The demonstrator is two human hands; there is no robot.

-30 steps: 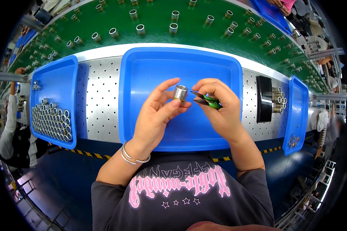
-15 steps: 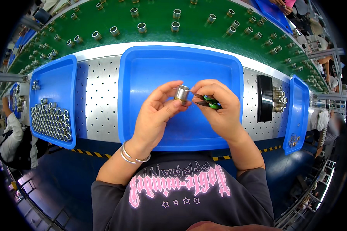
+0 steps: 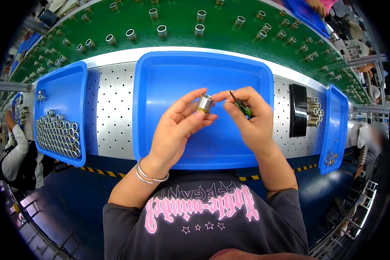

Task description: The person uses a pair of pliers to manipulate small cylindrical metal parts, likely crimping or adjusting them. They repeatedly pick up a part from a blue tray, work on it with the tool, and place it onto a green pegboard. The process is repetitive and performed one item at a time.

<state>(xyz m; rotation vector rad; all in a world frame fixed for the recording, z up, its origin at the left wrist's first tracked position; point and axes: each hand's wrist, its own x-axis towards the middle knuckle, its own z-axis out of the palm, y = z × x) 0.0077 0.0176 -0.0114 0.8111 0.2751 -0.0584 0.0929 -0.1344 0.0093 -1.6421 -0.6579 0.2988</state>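
Over the large blue tray (image 3: 177,160), my left hand (image 3: 177,123) pinches a short silver metal sleeve (image 3: 205,103) between thumb and fingers, its open end tilted up. A brassy band shows at the sleeve's lower end. My right hand (image 3: 253,119) is closed around small green-handled snips (image 3: 242,107), whose dark blades point up and to the left, away from the sleeve. The right forefinger reaches out to the sleeve's upper rim and seems to touch it.
A blue tray (image 3: 83,130) at left holds rows of similar sleeves. To the right lie a black flat device (image 3: 297,110), several sleeves (image 3: 315,112) and a narrower blue tray (image 3: 326,143) with small pieces. Beyond runs a green conveyor (image 3: 182,41) carrying sleeves. Another person (image 3: 19,151) is at far left.
The snips' blades have swung up and away from the sleeve, and my right forefinger now extends to its rim. My left hand keeps its hold. Sleeves on the conveyor have shifted slightly right.
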